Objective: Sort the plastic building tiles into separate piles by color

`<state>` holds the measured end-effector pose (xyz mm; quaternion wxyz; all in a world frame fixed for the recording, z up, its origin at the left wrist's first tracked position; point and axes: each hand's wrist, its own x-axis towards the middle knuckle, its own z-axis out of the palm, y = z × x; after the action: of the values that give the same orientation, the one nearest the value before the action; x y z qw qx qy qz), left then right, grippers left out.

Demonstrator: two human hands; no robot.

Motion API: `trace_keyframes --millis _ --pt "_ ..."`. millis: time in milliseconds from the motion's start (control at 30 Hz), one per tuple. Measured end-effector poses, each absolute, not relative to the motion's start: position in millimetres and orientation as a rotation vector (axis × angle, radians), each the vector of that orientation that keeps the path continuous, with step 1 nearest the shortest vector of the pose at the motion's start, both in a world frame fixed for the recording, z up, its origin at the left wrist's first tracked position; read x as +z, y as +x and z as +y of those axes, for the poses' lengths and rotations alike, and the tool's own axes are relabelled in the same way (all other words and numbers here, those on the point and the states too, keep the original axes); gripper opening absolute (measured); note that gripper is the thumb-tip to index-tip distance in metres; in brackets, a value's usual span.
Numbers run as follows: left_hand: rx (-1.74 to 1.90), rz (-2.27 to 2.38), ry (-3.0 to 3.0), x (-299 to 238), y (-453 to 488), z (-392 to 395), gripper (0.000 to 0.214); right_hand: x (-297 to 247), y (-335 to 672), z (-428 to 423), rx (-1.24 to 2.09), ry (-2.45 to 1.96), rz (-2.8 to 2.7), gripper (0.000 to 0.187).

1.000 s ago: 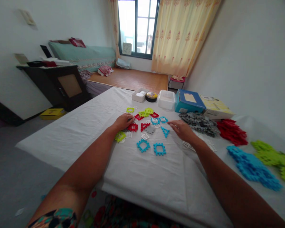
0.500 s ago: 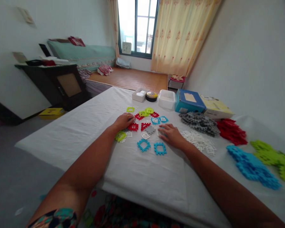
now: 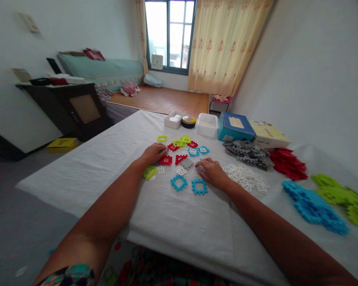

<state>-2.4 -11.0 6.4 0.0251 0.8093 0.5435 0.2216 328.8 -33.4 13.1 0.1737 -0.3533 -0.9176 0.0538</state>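
My left hand [image 3: 154, 153] rests over the pieces on the left, fingers loosely bent and not visibly gripping anything. Its fingertips lie beside a red notched block [image 3: 166, 160] and a white piece that is partly hidden. A lime green block [image 3: 149, 172] lies below that wrist. My right hand [image 3: 210, 171] closes its fingers around a small white window piece [image 3: 201, 168], seen partly under them. Nearer me lie two blue notched frames [image 3: 179, 182], with a grey block [image 3: 187, 163] and another white window piece [image 3: 181, 171] between my hands.
On the right are piles of grey blocks [image 3: 247, 154], white window pieces [image 3: 246, 176], red blocks [image 3: 288, 163], blue blocks [image 3: 314, 206] and lime blocks [image 3: 343, 198]. A clear plastic bin [image 3: 207, 126], a blue box [image 3: 236, 127] and a round tin [image 3: 188, 122] stand at the back.
My right hand's fingers have drawn together over the white window piece, where they were spread apart before. The left hand stays in place, and the whole view has shifted slightly.
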Motion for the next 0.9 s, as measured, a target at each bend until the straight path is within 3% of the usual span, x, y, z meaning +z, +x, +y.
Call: trace_keyframes --millis 100,233,400,700,900 --pt "0.688 1.688 2.499 6 -3 -11 0.034 17 331 -34 0.012 -1.09 -2.605 0.033" --pt "0.679 1.673 2.518 5 -3 -10 0.035 21 333 -34 -0.028 -1.139 -2.685 0.023" --pt "0.674 1.668 2.507 8 -3 -11 0.035 28 327 -37 -0.173 -1.141 -2.658 0.023" --pt "0.671 1.693 2.474 10 0 -13 0.035 65 417 7 0.018 -1.618 -2.635 0.022" --pt "0.663 1.673 2.489 9 -1 -12 0.036 45 382 5 0.009 -1.188 -2.469 0.035"
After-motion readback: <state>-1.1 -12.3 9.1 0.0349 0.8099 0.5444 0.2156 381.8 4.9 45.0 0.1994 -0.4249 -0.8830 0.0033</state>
